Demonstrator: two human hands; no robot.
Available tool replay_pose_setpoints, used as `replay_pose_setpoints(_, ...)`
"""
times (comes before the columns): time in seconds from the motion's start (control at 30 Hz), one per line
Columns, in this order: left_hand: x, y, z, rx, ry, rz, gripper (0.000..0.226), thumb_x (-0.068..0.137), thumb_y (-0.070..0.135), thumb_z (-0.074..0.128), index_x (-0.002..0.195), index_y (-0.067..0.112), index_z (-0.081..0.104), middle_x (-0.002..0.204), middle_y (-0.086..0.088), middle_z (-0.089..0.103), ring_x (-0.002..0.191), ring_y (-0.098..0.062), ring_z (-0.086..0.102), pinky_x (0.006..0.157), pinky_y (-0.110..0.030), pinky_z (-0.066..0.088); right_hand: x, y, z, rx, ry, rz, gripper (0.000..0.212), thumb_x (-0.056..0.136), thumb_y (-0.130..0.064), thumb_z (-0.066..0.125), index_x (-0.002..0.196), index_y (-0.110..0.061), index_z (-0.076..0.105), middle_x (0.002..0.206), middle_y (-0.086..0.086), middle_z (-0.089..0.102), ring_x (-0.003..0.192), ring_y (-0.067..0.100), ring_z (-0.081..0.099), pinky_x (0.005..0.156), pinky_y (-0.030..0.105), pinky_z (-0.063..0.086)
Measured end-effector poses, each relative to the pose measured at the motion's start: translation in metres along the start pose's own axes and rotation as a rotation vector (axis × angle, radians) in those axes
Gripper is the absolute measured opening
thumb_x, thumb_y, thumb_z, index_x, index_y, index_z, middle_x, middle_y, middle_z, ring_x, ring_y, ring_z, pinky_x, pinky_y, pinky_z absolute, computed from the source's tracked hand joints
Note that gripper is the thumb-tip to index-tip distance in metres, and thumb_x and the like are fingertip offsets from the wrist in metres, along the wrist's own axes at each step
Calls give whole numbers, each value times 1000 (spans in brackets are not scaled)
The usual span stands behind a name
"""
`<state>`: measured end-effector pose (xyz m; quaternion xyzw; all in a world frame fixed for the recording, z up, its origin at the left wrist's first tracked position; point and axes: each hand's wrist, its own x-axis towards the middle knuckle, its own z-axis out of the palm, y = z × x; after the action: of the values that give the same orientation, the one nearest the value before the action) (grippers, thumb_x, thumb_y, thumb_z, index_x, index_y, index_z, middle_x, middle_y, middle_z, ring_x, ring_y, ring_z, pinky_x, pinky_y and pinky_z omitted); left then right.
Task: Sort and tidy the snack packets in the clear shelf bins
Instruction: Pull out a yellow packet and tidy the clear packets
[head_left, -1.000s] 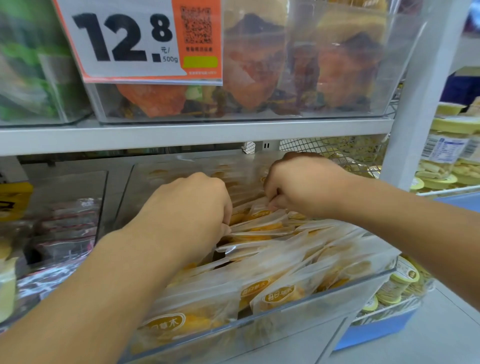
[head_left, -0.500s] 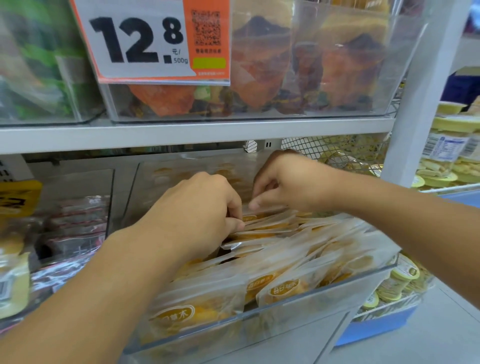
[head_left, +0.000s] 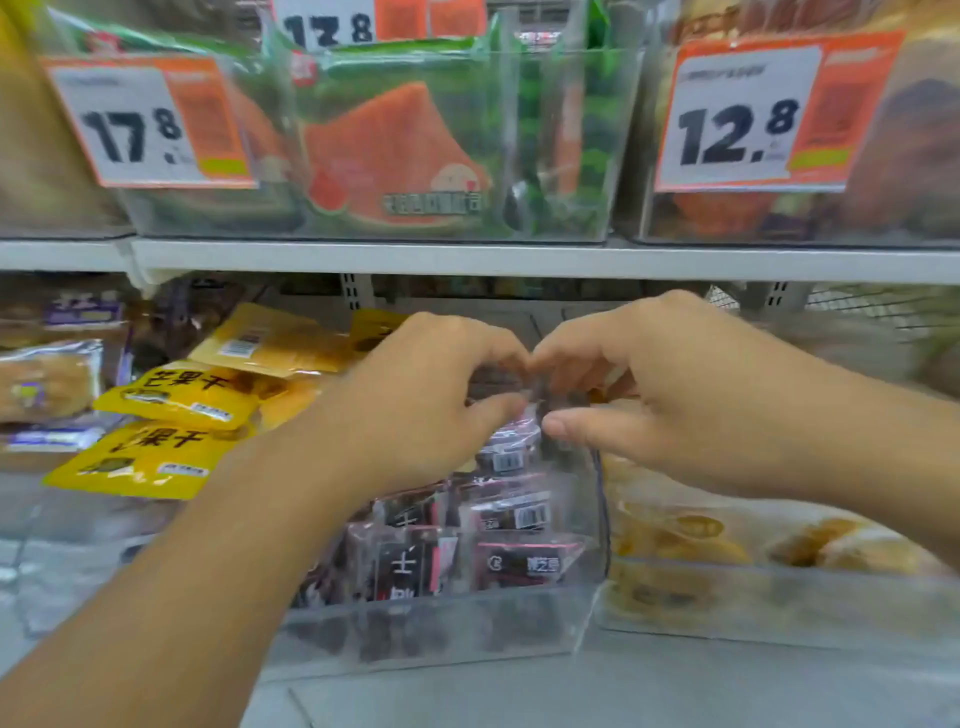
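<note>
Yellow mango packets (head_left: 176, 400) leftward, left hand (head_left: 415, 400), right hand (head_left: 670, 395) pinching dark packets (head_left: 509, 457)

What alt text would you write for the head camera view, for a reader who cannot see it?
Two bare hands, the left hand and the right hand, reach together into a clear bin of dark snack packets on a shop shelf. Yellow packets lie to the left; above hang price tags reading 17.8 and 12.8.

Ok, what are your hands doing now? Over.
Both hands, left and right, over the dark snack packets in the middle clear bin. Grip unclear, blurred. Nothing blocking.
</note>
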<state>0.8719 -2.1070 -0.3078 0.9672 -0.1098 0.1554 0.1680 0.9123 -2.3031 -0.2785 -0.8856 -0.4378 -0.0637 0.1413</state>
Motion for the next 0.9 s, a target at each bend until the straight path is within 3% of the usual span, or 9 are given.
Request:
replay_pose_setpoints(0.13,-57,-72,-36,168,128,-268,57,87,46,71,139,28,56,144,6,52,135,-14,45,112,-30,33,32,-39,30,-41,-85,-78,85,79,-67,64,151,-36,33,152,-18,38,135,3,40,110,23,35)
replay_pose_setpoints(0.27,-82,-102,-48,171,-149,-463,120,56,94,58,157,41,19,167,4,7,154,-17,4,125,-42,13,71,-46,53,-49,-212,-20,117,70,-73,70,158,-35,2,166,-10,3,151,14,15,121,36,25)
replay_pose_setpoints(0.33,-83,-109,-43,174,-279,-454,133,46,97,58,157,46,5,167,9,-8,155,-20,-1,125,-45,13,86,-46,65,-43,-333,22,130,64,-73,76,157,-38,-8,167,-7,-7,153,18,6,122,42,22)
replay_pose_setpoints(0.4,-80,-111,-38,188,-293,-420,126,58,81,73,157,47,3,167,11,-10,155,-22,5,124,-43,18,96,-45,78,-57,-417,12,133,63,-68,81,155,-41,-12,167,-5,-7,154,22,6,122,43,22)
replay_pose_setpoints(0.53,-69,-108,-37,171,-229,-362,108,73,50,80,158,41,13,168,9,-1,153,-13,14,118,-30,24,113,-41,80,-134,-336,-61,122,66,-64,82,158,-33,9,158,-5,32,141,18,35,115,35,34)
replay_pose_setpoints(0.63,-68,-109,-37,154,-208,-356,98,76,50,75,157,41,20,167,10,5,151,-13,19,115,-29,27,115,-41,71,-237,-305,-163,96,80,-53,75,156,-39,18,144,-8,50,127,19,49,104,39,45)
replay_pose_setpoints(0.73,-69,-106,-34,176,-172,-344,88,79,50,69,155,40,25,167,9,11,149,-14,25,114,-29,29,104,-49,76,-349,-275,-190,86,87,-30,62,154,-46,10,133,-5,52,109,25,57,90,42,51)
replay_pose_setpoints(0.83,-70,-102,-31,192,-169,-359,81,85,50,62,156,39,24,167,7,12,150,-15,24,117,-30,27,94,-56,92,-424,-161,-159,83,88,-24,61,152,-40,10,132,-1,51,97,33,59,76,40,49)
replay_pose_setpoints(0.9,-70,-101,-30,169,-174,-373,78,89,48,59,157,38,24,168,5,10,152,-13,19,117,-30,25,93,-56,95,-393,-115,-135,70,88,-11,57,145,-33,22,123,2,55,92,34,58,68,38,46)
